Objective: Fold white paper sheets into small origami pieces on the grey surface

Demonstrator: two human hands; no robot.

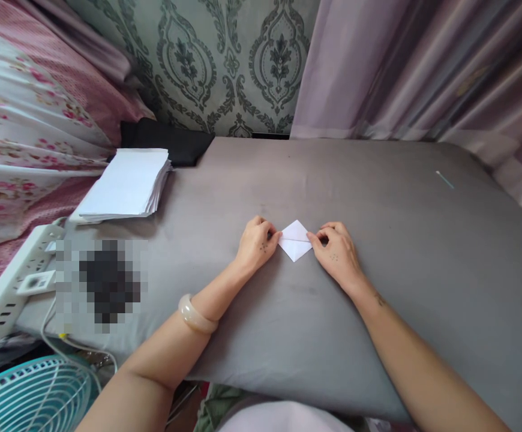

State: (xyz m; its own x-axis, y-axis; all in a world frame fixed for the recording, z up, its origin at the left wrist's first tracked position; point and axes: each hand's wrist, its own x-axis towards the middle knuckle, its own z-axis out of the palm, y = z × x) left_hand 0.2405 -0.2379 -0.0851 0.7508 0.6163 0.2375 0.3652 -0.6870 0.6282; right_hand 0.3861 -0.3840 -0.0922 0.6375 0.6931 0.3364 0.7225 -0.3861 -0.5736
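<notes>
Room past right hand [339,254]; papers [126,182] block far left.

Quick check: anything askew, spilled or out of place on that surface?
No spill shows. A thin stick lies loose at the far right, apart from the folded paper; the paper stack has uneven edges. The pixelated patch at left can't be judged.

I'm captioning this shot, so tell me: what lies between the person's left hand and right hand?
Between the left hand and the right hand lies a small folded white paper, its side corners at their fingertips, as the head view shows.
</notes>
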